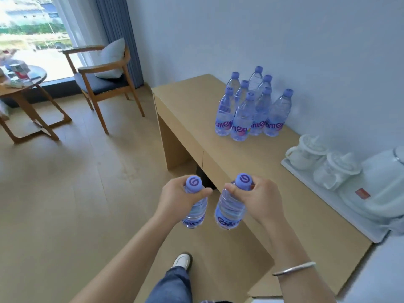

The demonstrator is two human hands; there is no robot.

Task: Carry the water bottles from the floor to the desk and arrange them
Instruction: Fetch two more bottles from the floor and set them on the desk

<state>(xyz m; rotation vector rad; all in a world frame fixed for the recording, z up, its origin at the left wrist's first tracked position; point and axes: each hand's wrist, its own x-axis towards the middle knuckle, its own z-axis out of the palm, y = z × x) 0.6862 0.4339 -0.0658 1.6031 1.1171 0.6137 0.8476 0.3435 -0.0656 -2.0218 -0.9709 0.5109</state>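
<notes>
- My left hand (pixel 178 201) is wrapped around the neck of a clear plastic water bottle (pixel 195 212), fingers curled just under its smooth lilac cap, which bears a darker swirl mark.
- My right hand (pixel 256 199) grips a second bottle (pixel 229 212) the same way, thumb and fingers closed round the neck beneath its cap.
- Both bottles hang upright in the air in front of me, above the wood-look floor (pixel 72 193) and just off the near edge of the desk (pixel 251 171); they sit close side by side without touching.
- Their bodies are ribbed and see-through, tinted pale violet, each with a wrap label in purple lettering near the bottom.
- On the desk, towards its far end by the wall, eight matching bottles (pixel 249 110) stand upright in a tight cluster, caps on, labels facing me.
- The desk is a plain boxy block of light, matte wood laminate with square edges.
- At its right end a white rectangular tray (pixel 328 206) holds two glossy white lidded cups (pixel 314 158) and a rounded white kettle (pixel 380 189).
- A thin silver bangle (pixel 294 268) circles my right wrist.
- Below, my blue denim leg (pixel 172 285) ends in a white shoe (pixel 181 260) on the floor.
- Further off to the left stands a wooden armchair (pixel 102 84) with a dark seat pad and a soft pale cushion, beside a round wooden table (pixel 19 90) with cluttered items I can't make out.
- Behind them hang blue pleated curtains (pixel 118 29) at a bright window.
</notes>
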